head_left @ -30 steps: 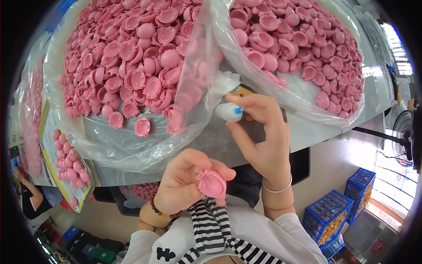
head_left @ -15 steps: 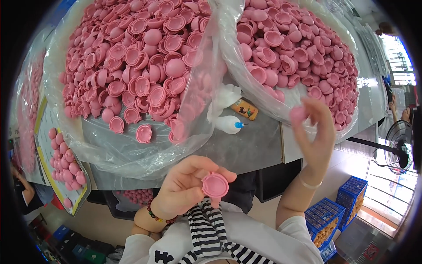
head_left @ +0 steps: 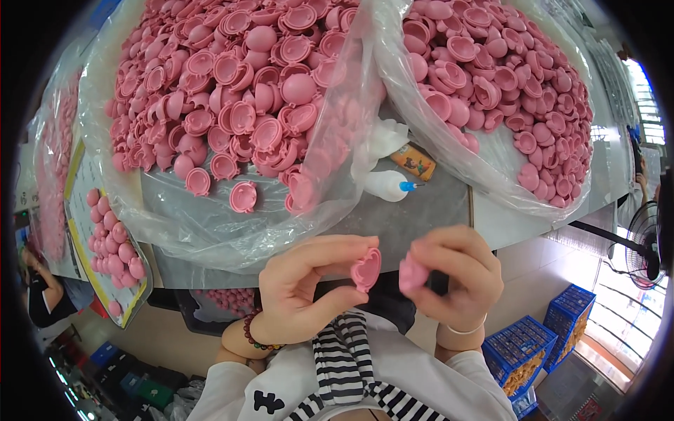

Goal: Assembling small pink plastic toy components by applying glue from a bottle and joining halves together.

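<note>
A pink half-shell (head_left: 366,270) is standing on edge in the left hand (head_left: 298,281), its hollow side turning toward the right and its raised rim showing as a narrow oval, with small nubs sticking out along the edge. Opposite it, a second pink piece (head_left: 412,274) is sitting in the right hand (head_left: 458,281) (I'm not making out its full shape, as it is blurring and the fingers are covering part of it). Both are hovering just in front of the near edge of the grey counter (head_left: 437,214), a small gap lying between them.

The left hand is reaching in sideways, thumb below and forefinger above, the fingers pinching the shell at its rim. The right hand is facing it, bent inward at the wrist, its fingers closing on the second piece. Beyond them, a white bottle (head_left: 383,185) is lying on the counter.
</note>
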Tool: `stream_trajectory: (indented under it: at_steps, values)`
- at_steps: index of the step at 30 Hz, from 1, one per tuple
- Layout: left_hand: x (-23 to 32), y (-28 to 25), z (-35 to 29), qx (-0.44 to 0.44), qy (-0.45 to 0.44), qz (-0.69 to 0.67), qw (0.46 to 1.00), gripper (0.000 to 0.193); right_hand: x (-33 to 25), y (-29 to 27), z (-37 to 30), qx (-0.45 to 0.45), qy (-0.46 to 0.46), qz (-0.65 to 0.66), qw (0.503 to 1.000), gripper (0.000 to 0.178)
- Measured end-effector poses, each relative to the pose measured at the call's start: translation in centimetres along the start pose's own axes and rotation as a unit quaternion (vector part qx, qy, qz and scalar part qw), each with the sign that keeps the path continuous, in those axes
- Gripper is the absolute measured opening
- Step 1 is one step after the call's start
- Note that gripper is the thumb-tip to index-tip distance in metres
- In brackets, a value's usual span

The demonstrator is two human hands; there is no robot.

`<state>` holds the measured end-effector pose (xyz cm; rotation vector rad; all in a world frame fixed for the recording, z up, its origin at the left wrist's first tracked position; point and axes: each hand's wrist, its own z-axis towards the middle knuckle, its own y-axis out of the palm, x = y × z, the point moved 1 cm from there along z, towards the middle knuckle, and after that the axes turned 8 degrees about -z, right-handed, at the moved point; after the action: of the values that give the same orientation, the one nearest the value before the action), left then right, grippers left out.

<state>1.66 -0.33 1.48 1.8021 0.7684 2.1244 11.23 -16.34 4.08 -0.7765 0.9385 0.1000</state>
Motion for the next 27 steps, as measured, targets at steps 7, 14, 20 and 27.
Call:
stream_trajectory:
  at_steps: [7, 14, 20, 27]
  values:
    - [-0.2, -0.1, 0.1, -0.027, 0.043, 0.165, 0.985, 0.038, 0.1, 1.5, 0.2, -0.004, -0.051, 0.051, 0.997, 0.035]
    - [-0.2, 0.2, 0.9, -0.031, 0.064, 0.187, 0.980, 0.041, 0.0, 1.9, -1.0, 0.044, -0.072, -0.004, 0.996, 0.035]
    - [-0.2, -0.2, 0.7, -0.020, 0.038, 0.167, 0.985, 0.040, -0.2, 3.1, -1.2, 0.080, -0.103, 0.038, 0.991, 0.032]
    - [0.0, -1.0, 0.9, -0.056, 0.096, 0.182, 0.977, 0.037, -0.6, 3.5, -1.0, 0.084, -0.122, 0.035, 0.988, 0.031]
